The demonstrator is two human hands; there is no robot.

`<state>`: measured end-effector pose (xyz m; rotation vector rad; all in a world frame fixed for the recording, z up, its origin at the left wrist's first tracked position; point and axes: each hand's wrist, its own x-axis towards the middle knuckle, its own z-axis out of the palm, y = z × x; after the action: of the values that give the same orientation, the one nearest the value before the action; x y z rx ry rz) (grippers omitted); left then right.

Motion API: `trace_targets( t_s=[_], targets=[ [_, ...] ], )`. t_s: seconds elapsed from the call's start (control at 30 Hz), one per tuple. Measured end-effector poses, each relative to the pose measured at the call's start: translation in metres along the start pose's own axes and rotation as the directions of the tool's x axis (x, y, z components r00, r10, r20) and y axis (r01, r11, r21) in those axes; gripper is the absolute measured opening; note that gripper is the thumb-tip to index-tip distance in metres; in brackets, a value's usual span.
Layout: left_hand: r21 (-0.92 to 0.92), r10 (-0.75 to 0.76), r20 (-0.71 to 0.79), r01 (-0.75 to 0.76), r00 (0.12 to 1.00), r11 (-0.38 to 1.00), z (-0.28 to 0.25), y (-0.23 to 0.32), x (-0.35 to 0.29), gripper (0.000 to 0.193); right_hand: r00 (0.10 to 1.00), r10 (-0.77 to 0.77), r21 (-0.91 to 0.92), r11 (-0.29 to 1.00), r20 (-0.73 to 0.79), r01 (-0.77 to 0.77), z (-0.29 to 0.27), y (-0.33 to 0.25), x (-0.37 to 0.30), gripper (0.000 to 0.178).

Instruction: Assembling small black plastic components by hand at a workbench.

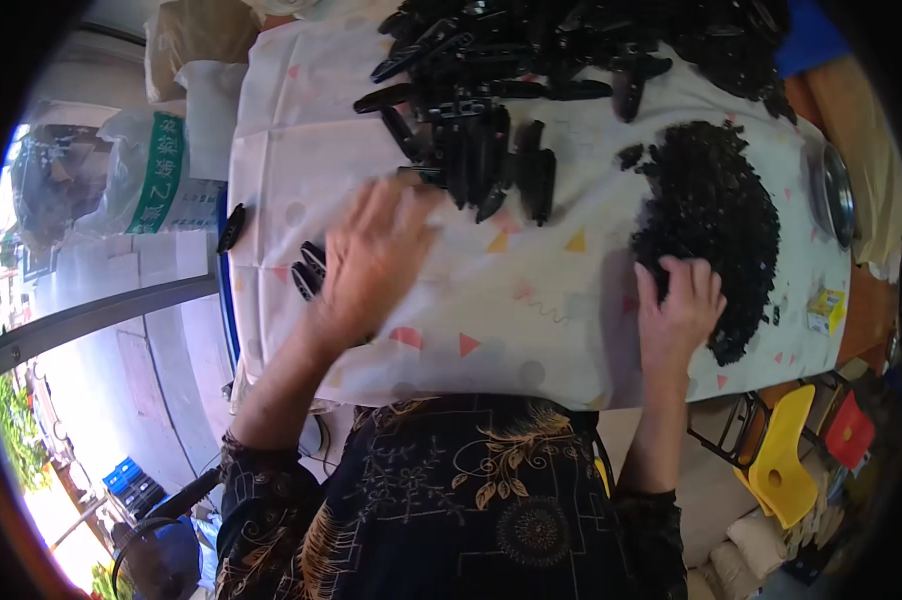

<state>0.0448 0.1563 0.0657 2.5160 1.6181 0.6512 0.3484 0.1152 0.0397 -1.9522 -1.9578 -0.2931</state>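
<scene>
Left hand (371,250) beside the long black pieces (476,155), right hand (681,305) at the dark heap (711,215)

From my remote seat I see the two hands well apart over the cloth-covered bench (311,190); the left hand is blurred, its fingertips near the lower end of the long black pieces, and I cannot tell whether it grips one; the right hand has its fingers bent at the left edge of the dark heap of small bits, and I cannot tell whether anything is pinched there; the long black pieces lie loose, bunched near the middle and spreading into a jumble at the far side; another pair (309,268) lies by the left wrist, and a lone piece (232,228) sits at the bench's left edge.

As for containers, I have a round metal dish (845,195) at the bench's right edge, its contents unclear to me; a small yellow box (824,310) lies nearer the person, right of the dark heap, its inside hidden; off the left side are a see-through bag with a green strip (156,175), a white bag (214,115) and a brownish bag (199,50), whose contents I cannot make out.
</scene>
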Motion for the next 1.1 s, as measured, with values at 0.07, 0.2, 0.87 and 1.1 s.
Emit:
trace_targets(
  t_s=[0.07, 0.2, 0.87, 1.1],
  targets=[
    [0.104, 0.050, -0.015, -0.048, 0.999, 0.993, 0.008, -0.010, 0.018, 0.024, 1.000, -0.016, -0.007, 1.000, -0.013, 0.016, 0.008, -0.002, 0.004, 0.020],
    [0.212, 0.120, 0.150, -0.150, 0.981, 0.966, 0.022, -0.023, 0.025, 0.017, 1.000, -0.010, 0.041, 0.999, -0.028, 0.011, 0.016, -0.006, 0.004, 0.016],
    [-0.758, -0.173, 0.613, 0.635, 0.771, 0.149, 0.036, 0.050, -0.012, 0.027, 0.809, 0.160, 0.818, -0.235, 0.566, -0.526, -0.013, -0.020, -0.027, 0.004],
    [-0.788, -0.055, 0.613, 0.606, 0.788, -0.112, 0.052, 0.078, -0.022, 0.040, 0.799, 0.055, 0.765, -0.333, 0.599, -0.550, -0.008, -0.056, -0.038, 0.005]
  ],
)
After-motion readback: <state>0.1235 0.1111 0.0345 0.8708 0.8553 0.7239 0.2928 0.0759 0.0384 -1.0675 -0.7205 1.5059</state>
